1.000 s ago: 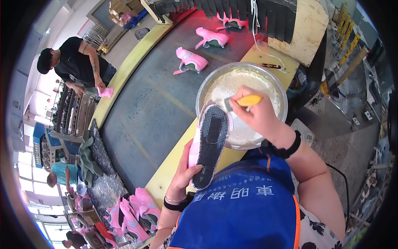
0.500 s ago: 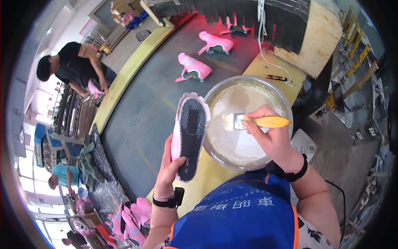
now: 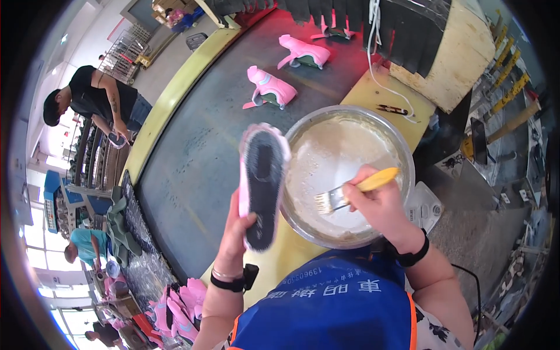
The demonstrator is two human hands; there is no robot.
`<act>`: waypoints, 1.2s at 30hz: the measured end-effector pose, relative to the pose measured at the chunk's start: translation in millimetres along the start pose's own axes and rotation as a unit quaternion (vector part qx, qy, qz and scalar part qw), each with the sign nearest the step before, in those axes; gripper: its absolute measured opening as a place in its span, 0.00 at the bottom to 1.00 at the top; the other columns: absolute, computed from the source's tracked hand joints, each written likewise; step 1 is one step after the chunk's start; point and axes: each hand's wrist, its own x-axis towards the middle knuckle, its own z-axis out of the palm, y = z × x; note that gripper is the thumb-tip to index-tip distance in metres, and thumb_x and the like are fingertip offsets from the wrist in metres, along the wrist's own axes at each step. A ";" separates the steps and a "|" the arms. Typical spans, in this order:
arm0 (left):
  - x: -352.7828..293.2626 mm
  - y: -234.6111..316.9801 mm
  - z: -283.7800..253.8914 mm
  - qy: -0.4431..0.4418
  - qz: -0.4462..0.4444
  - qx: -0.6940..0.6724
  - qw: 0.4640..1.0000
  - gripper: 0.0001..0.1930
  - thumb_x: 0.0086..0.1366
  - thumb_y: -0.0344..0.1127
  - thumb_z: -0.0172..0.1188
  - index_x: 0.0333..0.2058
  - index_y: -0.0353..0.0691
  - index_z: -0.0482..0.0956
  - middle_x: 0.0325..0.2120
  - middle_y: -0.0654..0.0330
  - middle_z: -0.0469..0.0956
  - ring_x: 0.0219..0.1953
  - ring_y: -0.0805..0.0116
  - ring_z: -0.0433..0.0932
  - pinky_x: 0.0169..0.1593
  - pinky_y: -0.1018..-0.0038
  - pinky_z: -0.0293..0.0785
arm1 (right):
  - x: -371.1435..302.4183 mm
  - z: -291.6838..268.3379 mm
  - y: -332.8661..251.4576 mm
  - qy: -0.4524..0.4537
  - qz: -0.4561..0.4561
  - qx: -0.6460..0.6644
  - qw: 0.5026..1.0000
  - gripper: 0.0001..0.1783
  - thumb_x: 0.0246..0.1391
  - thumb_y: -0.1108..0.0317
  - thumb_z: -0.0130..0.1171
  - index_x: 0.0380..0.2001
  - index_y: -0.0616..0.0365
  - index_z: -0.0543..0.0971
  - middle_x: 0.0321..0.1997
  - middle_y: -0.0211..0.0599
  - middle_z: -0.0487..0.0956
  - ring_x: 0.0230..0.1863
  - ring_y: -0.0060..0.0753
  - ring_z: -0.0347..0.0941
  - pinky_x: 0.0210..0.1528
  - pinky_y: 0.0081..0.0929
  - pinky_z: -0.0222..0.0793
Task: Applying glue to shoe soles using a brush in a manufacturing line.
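Note:
A pink shoe upper (image 3: 263, 189), its dark underside turned up toward me, stands lengthwise in my left hand (image 3: 235, 233). The thumb presses on the lower end of the underside while the fingers go round the side; motion blurs it. At its right is a round metal bowl (image 3: 406, 146) of whitish liquid. Over the bowl, my right hand (image 3: 382, 204) is closed on a flat paintbrush (image 3: 378, 179) with a yellow handle. The pale bristles point left and down at the liquid; I cannot tell whether they touch it.
Pink shoe uppers (image 3: 272, 88) stand on the dark conveyor belt (image 3: 192, 169), running under a black strip curtain (image 3: 408, 44). Small snips (image 3: 392, 109) and a white cord lie beyond the bowl. More pink uppers (image 3: 178, 306) are heaped at lower left. A co-worker (image 3: 96, 99) stands across the belt.
The brush has dropped nearer to me and now slants, bristles down and handle up. My left hand has shifted the shoe upper slightly left and up. The co-worker's arms have moved.

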 end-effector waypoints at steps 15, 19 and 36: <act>223.9 -105.9 -143.6 0.283 -0.103 0.397 0.867 0.56 0.56 0.63 0.66 0.74 0.56 0.41 0.69 0.34 0.51 0.69 0.38 0.59 0.67 0.54 0.63 | -9.2 -39.6 -16.0 0.144 -0.019 -0.052 0.988 0.05 0.61 0.79 0.56 0.35 0.61 0.70 0.29 0.35 0.76 0.23 0.20 0.73 0.26 0.18 0.70; 170.4 -105.0 -147.6 0.196 -0.137 0.554 0.798 0.51 0.56 0.66 0.63 0.73 0.68 0.46 0.70 0.33 0.49 0.70 0.34 0.55 0.68 0.50 0.61 | -18.7 -35.2 -13.6 0.132 -0.015 -0.061 0.989 0.06 0.61 0.80 0.56 0.35 0.60 0.70 0.31 0.33 0.74 0.24 0.20 0.72 0.27 0.19 0.71; -316.3 -54.6 -155.0 0.555 -0.403 0.491 0.537 0.53 0.44 0.66 0.73 0.59 0.31 0.65 0.52 0.46 0.75 0.45 0.47 0.83 0.44 0.63 0.81 | -8.8 -7.7 -18.6 0.117 -0.115 -0.151 0.975 0.08 0.65 0.64 0.56 0.37 0.58 0.74 0.27 0.25 0.67 0.26 0.16 0.60 0.31 0.18 0.56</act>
